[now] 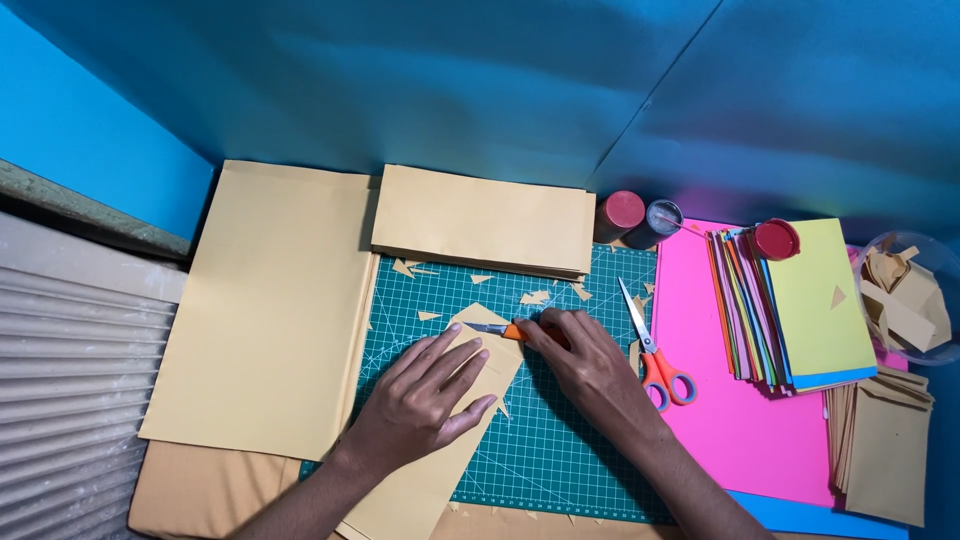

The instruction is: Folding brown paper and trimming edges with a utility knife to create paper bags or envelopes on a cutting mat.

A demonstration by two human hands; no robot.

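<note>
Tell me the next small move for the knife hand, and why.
Probably draw the knife along the paper's slanted top edge: the right hand has the blade at that corner, and the left hand presses the sheet flat on the cutting mat.

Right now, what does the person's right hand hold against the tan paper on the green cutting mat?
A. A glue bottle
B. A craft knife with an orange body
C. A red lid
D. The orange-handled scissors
B: the right hand grips an orange craft knife with its blade on the tan paper, while the scissors lie untouched beside it.

surface: blue sheet (480,90) | on it: cutting mat (560,440), pink paper (730,420)
</note>
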